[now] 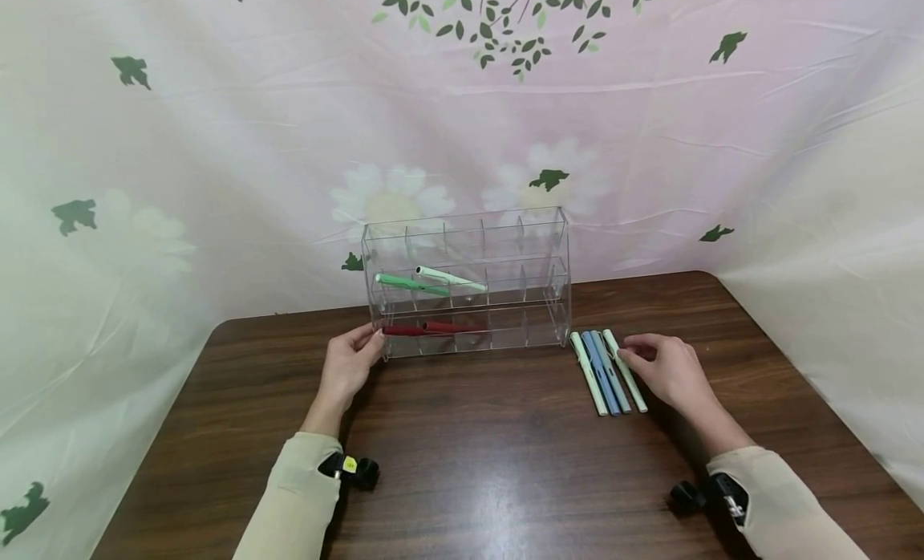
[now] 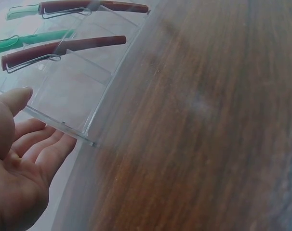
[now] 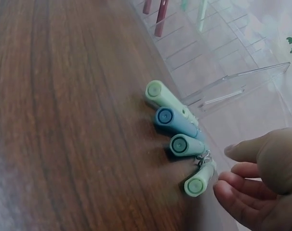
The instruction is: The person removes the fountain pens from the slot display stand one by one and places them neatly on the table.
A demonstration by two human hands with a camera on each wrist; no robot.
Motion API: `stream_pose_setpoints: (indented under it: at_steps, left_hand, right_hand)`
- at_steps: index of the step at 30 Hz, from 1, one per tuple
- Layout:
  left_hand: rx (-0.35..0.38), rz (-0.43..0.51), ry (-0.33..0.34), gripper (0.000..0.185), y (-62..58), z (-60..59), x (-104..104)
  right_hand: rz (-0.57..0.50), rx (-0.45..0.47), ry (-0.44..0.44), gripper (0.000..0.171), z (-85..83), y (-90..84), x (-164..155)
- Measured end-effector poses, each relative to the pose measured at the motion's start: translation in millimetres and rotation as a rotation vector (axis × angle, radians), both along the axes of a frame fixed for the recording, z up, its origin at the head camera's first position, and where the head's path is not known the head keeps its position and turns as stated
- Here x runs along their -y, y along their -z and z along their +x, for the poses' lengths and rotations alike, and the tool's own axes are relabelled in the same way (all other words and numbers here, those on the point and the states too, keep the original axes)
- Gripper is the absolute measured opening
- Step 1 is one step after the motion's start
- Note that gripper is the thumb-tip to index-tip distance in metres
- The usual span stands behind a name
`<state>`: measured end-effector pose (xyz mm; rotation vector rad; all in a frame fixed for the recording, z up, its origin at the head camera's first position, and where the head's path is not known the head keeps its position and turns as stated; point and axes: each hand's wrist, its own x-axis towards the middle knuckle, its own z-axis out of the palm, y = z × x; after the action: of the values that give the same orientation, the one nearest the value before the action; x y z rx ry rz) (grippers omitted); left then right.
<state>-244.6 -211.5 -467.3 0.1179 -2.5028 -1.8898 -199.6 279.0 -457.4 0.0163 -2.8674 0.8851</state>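
A clear acrylic stepped rack (image 1: 529, 327) stands toward the back of the table. My left hand (image 1: 346, 369) pinches its left side wall, thumb over the edge and the other fingers along the outside. Two dark red pens (image 2: 64, 51) lie in its lowest tier. Above them rest a green pen (image 1: 410, 284) and a pale mint pen (image 1: 453, 279). To the rack's right, several capped pens lie side by side: a pale green pen (image 1: 589, 375), a blue pen (image 1: 601, 374), a grey-green pen (image 3: 188, 145) and another pale green pen (image 3: 200, 179). My right hand (image 1: 670, 371) is beside that last pen, thumb and fingers apart.
The dark wooden table (image 1: 462, 448) has a rounded back edge. Behind it hangs a pale cloth (image 1: 274, 159) printed with leaves and flowers, close behind the rack. A black camera (image 1: 366, 473) sits on the left wrist and another camera (image 1: 687, 497) on the right.
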Motion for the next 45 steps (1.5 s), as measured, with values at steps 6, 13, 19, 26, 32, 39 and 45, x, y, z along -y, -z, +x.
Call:
stream_pose_setpoints:
  at_steps: [6,13,19,26,32,39,45]
  left_hand:
    - [-0.004,0.002,-0.003,0.048,1.1,0.6,-1]
    - [-0.007,0.01,0.004,0.049,1.2,1.1,-1]
    - [0.005,0.016,0.002,0.049,1.6,0.9,1]
    - [0.009,0.026,-0.005,0.049,1.7,0.8,1]
    - [0.014,0.017,-0.004,0.05,0.7,1.1,0]
    - [0.004,0.02,-0.007,0.048,1.8,1.5,0]
    - [0.007,0.023,-0.008,0.048,2.7,1.8,-1]
  right_hand:
    - [-0.045,-0.087,-0.009,0.032,0.1,-2.4,6]
    - [-0.12,-0.222,-0.027,0.026,-0.9,-6.2,17]
    - [-0.185,-0.282,-0.035,0.024,-1.3,-12.0,29]
    - [-0.215,-0.42,-0.104,0.022,-4.5,-17.8,46]
    - [-0.259,-0.47,-0.154,0.022,-8.9,-23.3,62]
    - [-0.305,-0.508,-0.235,0.023,-15.4,-21.2,84]
    - [-0.312,-0.526,-0.27,0.022,-19.5,-19.7,103]
